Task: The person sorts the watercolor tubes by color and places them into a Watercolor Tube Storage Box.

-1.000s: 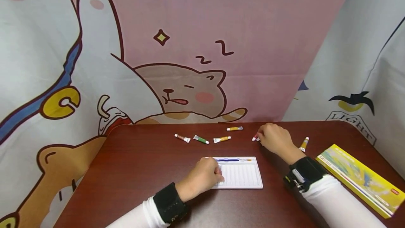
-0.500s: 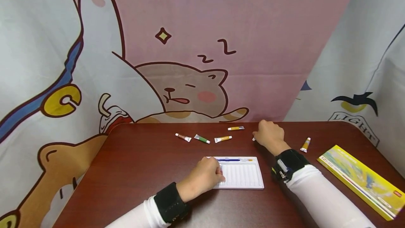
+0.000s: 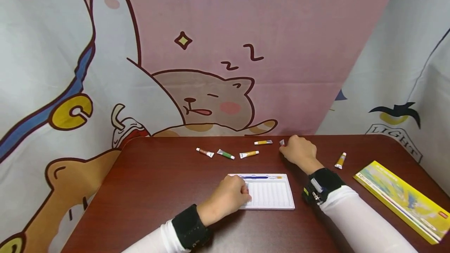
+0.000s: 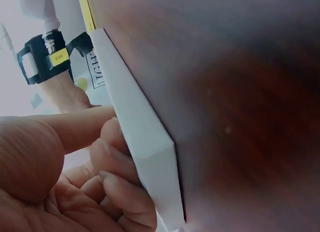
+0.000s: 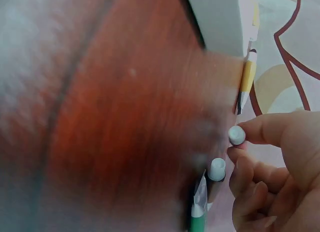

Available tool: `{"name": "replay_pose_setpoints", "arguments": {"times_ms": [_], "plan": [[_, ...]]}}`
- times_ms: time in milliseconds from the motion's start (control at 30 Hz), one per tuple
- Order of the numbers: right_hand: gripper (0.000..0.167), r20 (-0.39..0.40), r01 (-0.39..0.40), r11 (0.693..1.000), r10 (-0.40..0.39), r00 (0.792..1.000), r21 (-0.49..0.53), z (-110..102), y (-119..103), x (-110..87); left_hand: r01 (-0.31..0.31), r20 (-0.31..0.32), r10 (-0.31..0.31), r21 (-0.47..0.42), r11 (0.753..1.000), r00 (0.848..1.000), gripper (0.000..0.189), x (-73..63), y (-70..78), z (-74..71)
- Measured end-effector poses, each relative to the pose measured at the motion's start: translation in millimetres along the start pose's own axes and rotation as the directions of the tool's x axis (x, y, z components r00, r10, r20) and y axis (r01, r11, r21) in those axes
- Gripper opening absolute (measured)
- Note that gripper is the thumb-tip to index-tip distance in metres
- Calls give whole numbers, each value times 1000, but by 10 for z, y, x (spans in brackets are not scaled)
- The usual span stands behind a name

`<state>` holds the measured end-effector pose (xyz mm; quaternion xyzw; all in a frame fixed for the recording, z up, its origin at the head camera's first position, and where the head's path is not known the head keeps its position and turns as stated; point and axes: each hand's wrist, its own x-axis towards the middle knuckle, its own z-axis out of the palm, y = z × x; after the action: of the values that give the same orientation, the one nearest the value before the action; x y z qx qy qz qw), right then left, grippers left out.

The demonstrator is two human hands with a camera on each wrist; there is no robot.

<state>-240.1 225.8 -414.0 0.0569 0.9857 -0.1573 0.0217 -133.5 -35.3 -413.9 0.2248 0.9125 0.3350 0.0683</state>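
While my left arm angles in from the near edge, my right arm is stretched forward across the table [image 3: 158, 190], wrist bent, knuckles up, right hand [image 3: 299, 152] near the far edge. Right thumb and index finger pinch a white-capped tube [image 5: 236, 135] (cap toward the wrist cam, body mostly hidden); other fingers curl in below. Can't tell if it's off the tabletop. A second white cap [image 5: 217, 169] is just beside my fingers.

Left hand [image 3: 227, 196] sits over the left end of the white tray [image 3: 272, 194], back of hand up, fingers curled, thumb toward the slots. Can't tell whether those fingers actually grip; a reddish item [image 3: 247, 186] shows right by the thumb. Blue brush [image 3: 256, 177] lies along the tray's far side. Brown tube [image 3: 205, 152] and green tube [image 3: 226, 154] lie beyond the tray; yellow box [image 3: 402, 202] is right of my right forearm.
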Motion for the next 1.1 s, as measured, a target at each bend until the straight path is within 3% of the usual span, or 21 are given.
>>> {"name": "replay_pose_setpoints", "arguments": {"times_ms": [300,533,667,900,1100], "plan": [[48,-151,155,981,-137,979,115,-28,-17,-205,62,-37,-60,49,997,997,39,-24,-9,-118],[26,-220,294,929,-245,944,226,-86,-135,-477,37,-96,-52,-148,988,994,11,60,-43,-346],[19,-237,364,895,-307,922,256,-91,-221,-629,3,-102,-36,-301,954,994,24,112,-57,-398],[10,-267,460,821,-385,884,339,-61,-371,-918,29,-72,-71,-474,880,995,45,134,0,-326],[6,-303,537,756,-448,841,374,-9,-484,-1094,14,-57,-55,-557,830,997,34,128,86,-251]]}}
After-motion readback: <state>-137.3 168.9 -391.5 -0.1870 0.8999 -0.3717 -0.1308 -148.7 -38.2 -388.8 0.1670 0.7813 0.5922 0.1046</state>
